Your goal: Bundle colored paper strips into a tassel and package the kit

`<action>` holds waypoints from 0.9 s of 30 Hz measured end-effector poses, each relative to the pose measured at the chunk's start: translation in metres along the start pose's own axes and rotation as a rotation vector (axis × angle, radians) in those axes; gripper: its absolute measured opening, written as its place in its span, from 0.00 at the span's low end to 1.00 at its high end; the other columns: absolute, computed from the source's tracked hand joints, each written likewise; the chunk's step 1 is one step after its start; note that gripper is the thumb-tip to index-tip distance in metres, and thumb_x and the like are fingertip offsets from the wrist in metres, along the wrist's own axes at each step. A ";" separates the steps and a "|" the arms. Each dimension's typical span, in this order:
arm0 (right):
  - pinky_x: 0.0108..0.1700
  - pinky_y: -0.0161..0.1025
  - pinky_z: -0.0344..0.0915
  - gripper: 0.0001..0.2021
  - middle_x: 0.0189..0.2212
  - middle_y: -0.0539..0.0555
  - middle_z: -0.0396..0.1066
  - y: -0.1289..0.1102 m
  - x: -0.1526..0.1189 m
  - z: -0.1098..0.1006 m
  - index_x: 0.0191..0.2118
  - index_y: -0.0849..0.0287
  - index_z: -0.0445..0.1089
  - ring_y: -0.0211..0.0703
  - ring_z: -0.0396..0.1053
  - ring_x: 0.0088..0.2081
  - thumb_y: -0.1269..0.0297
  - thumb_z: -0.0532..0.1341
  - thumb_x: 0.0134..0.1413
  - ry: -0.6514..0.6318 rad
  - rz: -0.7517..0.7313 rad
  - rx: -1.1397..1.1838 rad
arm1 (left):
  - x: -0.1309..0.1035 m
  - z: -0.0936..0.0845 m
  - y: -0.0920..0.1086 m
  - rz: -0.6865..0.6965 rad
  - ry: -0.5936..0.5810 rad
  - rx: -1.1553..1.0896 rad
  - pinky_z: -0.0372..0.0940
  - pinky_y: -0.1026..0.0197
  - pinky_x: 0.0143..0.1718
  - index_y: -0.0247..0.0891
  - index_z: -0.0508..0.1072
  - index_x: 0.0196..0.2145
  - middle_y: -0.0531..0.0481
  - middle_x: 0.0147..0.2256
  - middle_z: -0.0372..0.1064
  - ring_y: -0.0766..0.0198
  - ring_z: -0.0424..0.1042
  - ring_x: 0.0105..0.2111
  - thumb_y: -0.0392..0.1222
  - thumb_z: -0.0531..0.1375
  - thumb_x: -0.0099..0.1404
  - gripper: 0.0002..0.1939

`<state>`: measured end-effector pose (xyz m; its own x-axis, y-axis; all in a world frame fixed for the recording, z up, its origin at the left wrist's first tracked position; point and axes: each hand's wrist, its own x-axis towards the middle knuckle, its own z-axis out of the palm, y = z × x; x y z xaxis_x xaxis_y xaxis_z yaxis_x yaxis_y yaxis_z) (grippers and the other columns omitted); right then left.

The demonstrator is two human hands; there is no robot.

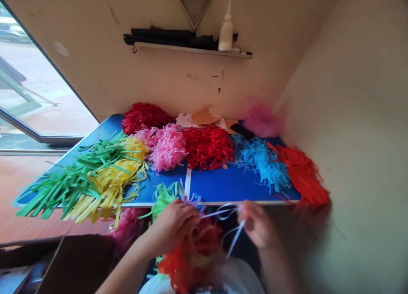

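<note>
In front of my lap is a bundle of fringed strips, with an orange-red part (pixel 188 260) below and a light green part (pixel 164 198) with some lilac above. My left hand (pixel 172 226) is closed over the middle of this bundle, its fingertips partly hidden. A thin white ribbon (pixel 236 238) runs from beside the left fingers to my right hand (pixel 256 224). That hand pinches the ribbon, which makes loose loops between the hands and has a tail hanging down. The right hand is slightly blurred.
On the blue table (pixel 219 185) lie green strips (pixel 86 171), yellow (pixel 117 171), pink (pixel 167 147), red (pixel 208 147), blue (pixel 264 160) and orange-red fringe (pixel 302 173). A dark phone (pixel 242 131) and pink plastic bag (pixel 259 120) are behind. A cardboard box (pixel 79 264) stands lower left.
</note>
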<state>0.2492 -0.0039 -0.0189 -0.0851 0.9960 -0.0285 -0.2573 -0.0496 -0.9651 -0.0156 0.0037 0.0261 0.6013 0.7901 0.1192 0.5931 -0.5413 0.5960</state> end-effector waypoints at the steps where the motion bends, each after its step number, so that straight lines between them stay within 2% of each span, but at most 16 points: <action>1: 0.18 0.30 0.46 0.24 0.14 0.42 0.47 -0.004 0.003 -0.016 0.19 0.57 0.58 0.31 0.42 0.17 0.45 0.66 0.48 0.116 -0.042 0.097 | -0.005 -0.004 -0.006 -0.031 0.022 -0.005 0.57 0.60 0.36 0.40 0.73 0.32 0.49 0.28 0.74 0.61 0.69 0.30 0.42 0.51 0.71 0.13; 3: 0.17 0.30 0.44 0.23 0.14 0.40 0.44 -0.010 0.005 -0.032 0.20 0.56 0.59 0.31 0.38 0.17 0.46 0.66 0.48 0.295 -0.124 0.181 | -0.011 -0.007 -0.012 -0.098 0.077 -0.010 0.57 0.60 0.35 0.40 0.73 0.32 0.48 0.28 0.74 0.60 0.69 0.30 0.42 0.51 0.70 0.14; 5: 0.17 0.31 0.44 0.20 0.14 0.41 0.47 -0.008 0.002 -0.018 0.24 0.56 0.65 0.31 0.41 0.16 0.44 0.65 0.49 0.287 -0.115 0.106 | -0.008 -0.003 -0.006 -0.086 0.078 -0.008 0.57 0.60 0.35 0.40 0.74 0.31 0.48 0.28 0.74 0.60 0.69 0.30 0.43 0.51 0.70 0.14; 8: 0.23 0.34 0.53 0.18 0.18 0.46 0.59 0.003 -0.008 0.031 0.26 0.57 0.69 0.36 0.56 0.22 0.46 0.65 0.51 -0.109 0.031 -0.193 | 0.007 0.005 0.014 0.032 0.024 0.001 0.56 0.59 0.37 0.40 0.74 0.31 0.48 0.27 0.73 0.61 0.68 0.30 0.42 0.51 0.71 0.15; 9: 0.25 0.35 0.55 0.18 0.19 0.47 0.61 0.007 -0.010 0.041 0.25 0.57 0.69 0.36 0.58 0.23 0.47 0.65 0.52 -0.207 0.063 -0.250 | 0.011 0.006 0.017 0.066 0.002 0.006 0.56 0.59 0.38 0.40 0.74 0.31 0.49 0.28 0.73 0.61 0.68 0.30 0.41 0.51 0.71 0.14; 10: 0.25 0.35 0.55 0.19 0.19 0.47 0.60 0.008 -0.012 0.043 0.24 0.57 0.67 0.36 0.57 0.23 0.47 0.64 0.53 -0.240 0.076 -0.257 | 0.012 0.005 0.017 0.088 -0.021 0.012 0.56 0.59 0.39 0.40 0.74 0.31 0.49 0.28 0.74 0.61 0.69 0.31 0.41 0.51 0.71 0.14; 12: 0.22 0.34 0.52 0.23 0.15 0.44 0.54 0.007 -0.013 0.020 0.20 0.57 0.63 0.34 0.51 0.19 0.44 0.63 0.53 -0.100 0.041 -0.143 | 0.006 -0.002 0.005 0.078 -0.052 0.033 0.57 0.60 0.39 0.40 0.74 0.32 0.49 0.29 0.74 0.61 0.70 0.31 0.40 0.51 0.71 0.14; 14: 0.20 0.34 0.52 0.24 0.13 0.42 0.47 0.002 -0.013 -0.028 0.17 0.55 0.59 0.34 0.47 0.16 0.42 0.63 0.49 0.163 -0.074 -0.029 | -0.010 -0.012 -0.018 -0.014 -0.034 0.061 0.58 0.61 0.36 0.40 0.74 0.33 0.48 0.30 0.74 0.60 0.70 0.31 0.42 0.51 0.71 0.14; 15: 0.19 0.36 0.53 0.24 0.12 0.44 0.49 0.000 -0.013 -0.054 0.17 0.54 0.60 0.36 0.49 0.16 0.42 0.62 0.50 0.247 -0.119 -0.070 | -0.019 -0.016 -0.029 -0.081 -0.007 0.070 0.58 0.62 0.35 0.40 0.74 0.33 0.48 0.30 0.74 0.60 0.70 0.31 0.43 0.51 0.70 0.14; 17: 0.22 0.40 0.58 0.21 0.14 0.49 0.57 -0.004 -0.015 -0.094 0.17 0.52 0.64 0.41 0.57 0.18 0.43 0.61 0.51 0.307 -0.129 -0.373 | -0.035 -0.024 -0.044 -0.185 0.045 0.058 0.57 0.62 0.33 0.40 0.74 0.34 0.48 0.30 0.74 0.60 0.70 0.30 0.44 0.52 0.70 0.13; 19: 0.29 0.47 0.64 0.16 0.18 0.53 0.66 -0.006 -0.019 -0.110 0.20 0.52 0.70 0.49 0.65 0.24 0.46 0.65 0.46 0.322 -0.114 -0.619 | -0.040 -0.027 -0.043 -0.188 0.052 0.020 0.57 0.63 0.32 0.40 0.74 0.33 0.49 0.30 0.73 0.62 0.69 0.30 0.43 0.52 0.70 0.12; 20: 0.35 0.51 0.65 0.13 0.22 0.55 0.70 -0.008 -0.022 -0.107 0.23 0.52 0.74 0.52 0.69 0.29 0.48 0.68 0.43 0.332 -0.122 -0.717 | -0.037 -0.028 -0.036 -0.147 0.036 0.003 0.57 0.63 0.32 0.40 0.74 0.32 0.49 0.29 0.72 0.62 0.68 0.30 0.42 0.52 0.70 0.12; 22: 0.48 0.57 0.62 0.11 0.34 0.58 0.76 -0.015 -0.027 -0.086 0.32 0.50 0.78 0.58 0.70 0.40 0.53 0.69 0.42 0.334 -0.194 -0.871 | -0.022 -0.028 -0.014 -0.026 -0.025 -0.012 0.57 0.63 0.33 0.39 0.73 0.31 0.49 0.28 0.71 0.63 0.68 0.30 0.40 0.52 0.69 0.12; 24: 0.56 0.58 0.57 0.14 0.44 0.57 0.76 -0.024 -0.032 -0.051 0.44 0.48 0.77 0.58 0.69 0.49 0.55 0.66 0.50 0.286 -0.302 -0.963 | 0.001 -0.027 0.011 0.098 -0.093 -0.014 0.57 0.63 0.33 0.39 0.73 0.31 0.49 0.28 0.71 0.62 0.68 0.30 0.38 0.53 0.68 0.11; 26: 0.57 0.54 0.60 0.20 0.50 0.56 0.74 -0.030 -0.034 -0.010 0.56 0.46 0.69 0.54 0.68 0.52 0.57 0.61 0.57 0.132 -0.334 -0.860 | 0.025 -0.027 0.032 0.212 -0.152 -0.043 0.58 0.62 0.35 0.40 0.74 0.31 0.48 0.28 0.72 0.61 0.69 0.30 0.38 0.55 0.67 0.09; 27: 0.56 0.51 0.63 0.25 0.54 0.56 0.71 -0.031 -0.033 0.009 0.61 0.47 0.63 0.52 0.69 0.53 0.58 0.60 0.58 0.004 -0.284 -0.766 | 0.035 -0.026 0.039 0.264 -0.182 -0.082 0.59 0.61 0.36 0.40 0.75 0.31 0.48 0.28 0.73 0.61 0.69 0.31 0.37 0.55 0.67 0.09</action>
<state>0.2516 -0.0362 0.0147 -0.1118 0.9631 0.2449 0.4612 0.2685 -0.8457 0.0144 0.0181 0.0741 0.8188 0.5570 0.1389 0.3630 -0.6898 0.6264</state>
